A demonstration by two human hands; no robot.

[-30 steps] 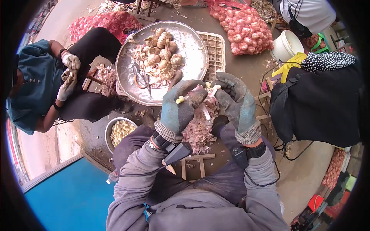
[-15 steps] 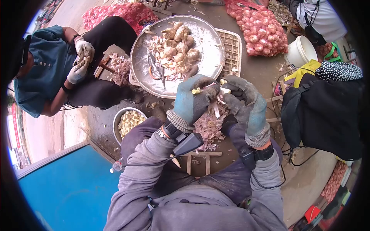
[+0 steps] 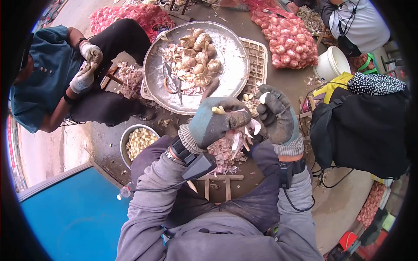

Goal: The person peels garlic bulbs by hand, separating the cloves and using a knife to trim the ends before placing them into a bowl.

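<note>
My left hand (image 3: 221, 123), in a blue and grey glove, is closed around a partly peeled garlic bulb, mostly hidden by the fingers. A yellowish piece of garlic (image 3: 218, 110) sticks out on top, and loose pinkish skin (image 3: 252, 127) hangs by the fingertips. Apart from it, my right hand (image 3: 280, 116) pinches a white garlic clove (image 3: 264, 97) between thumb and fingers. Beyond my hands, a round metal tray (image 3: 235, 61) bears garlic bulbs (image 3: 201, 42), loose cloves and scissors (image 3: 176, 83). Below my hands lies a heap of garlic skins (image 3: 223, 157).
A metal bowl (image 3: 123, 147) of peeled cloves stands beside my left knee. At left, a co-worker's gloved hands (image 3: 87, 69) hold something. Red net sacks of garlic (image 3: 291, 41), a white bucket (image 3: 328, 63) and a black bag (image 3: 361, 130) stand around. A blue panel (image 3: 82, 213) is lower left.
My hands have moved apart. The right hand has risen with the white clove in its fingers; the left has shifted slightly left and down, keeping the garlic bulb.
</note>
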